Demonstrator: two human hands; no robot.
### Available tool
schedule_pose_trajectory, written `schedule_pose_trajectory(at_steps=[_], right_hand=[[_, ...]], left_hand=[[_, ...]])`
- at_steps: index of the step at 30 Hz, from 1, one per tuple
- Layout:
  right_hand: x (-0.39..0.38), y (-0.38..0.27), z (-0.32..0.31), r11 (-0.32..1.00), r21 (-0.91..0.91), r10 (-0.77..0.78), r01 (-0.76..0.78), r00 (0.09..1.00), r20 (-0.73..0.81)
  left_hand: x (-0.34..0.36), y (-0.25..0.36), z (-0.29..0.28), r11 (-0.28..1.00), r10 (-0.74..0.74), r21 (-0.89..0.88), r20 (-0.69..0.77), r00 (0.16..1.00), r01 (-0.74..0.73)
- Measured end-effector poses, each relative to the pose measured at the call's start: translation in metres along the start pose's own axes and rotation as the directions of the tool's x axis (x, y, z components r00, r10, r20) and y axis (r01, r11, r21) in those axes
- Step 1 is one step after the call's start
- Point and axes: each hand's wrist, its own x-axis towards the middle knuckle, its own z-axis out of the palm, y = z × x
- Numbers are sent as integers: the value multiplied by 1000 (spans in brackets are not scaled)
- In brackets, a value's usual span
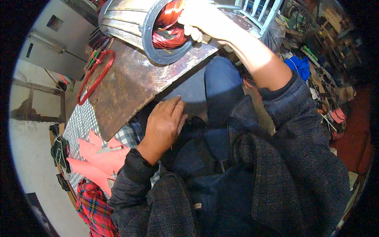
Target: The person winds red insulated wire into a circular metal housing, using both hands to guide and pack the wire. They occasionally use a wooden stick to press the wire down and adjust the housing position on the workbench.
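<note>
A motor stator (128, 17) with a ribbed casing and a dark round end ring (148, 35) lies on its side on a worn metal-topped table (122, 85). Bundles of red copper wire (169, 38) fill its opening. My right hand (201, 19) reaches to the right side of this opening, fingers curled; strong light washes it out. A small brownish piece (206, 38) shows just below those fingers, but what they grip is unclear. My left hand (166, 120) rests over my lap near the table's front edge, its fingers stretched out and holding nothing.
A red wire loop (96, 75) lies at the table's left. Pink sheets (96, 154) with a small metal tool (109, 149) cover a checked cloth (75, 126). A light blue chair frame (258, 15) stands at the far right, beside piled clutter (319, 75).
</note>
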Motion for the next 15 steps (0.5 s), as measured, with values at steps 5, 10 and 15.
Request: schedule_pose_trajectory(at_steps=[5, 10, 15], right_hand=[[-6, 8, 2, 989, 137, -61, 57, 998, 22], [-26, 13, -12, 996, 94, 24, -8, 984, -178], [-40, 33, -20, 978, 176, 158, -112, 947, -278]], left_hand=[[28, 0, -17, 999, 18, 46, -57, 998, -15], [77, -7, -22, 989, 107, 119, -158, 982, -89], [124, -19, -2, 810, 289, 576, -229, 930, -110]])
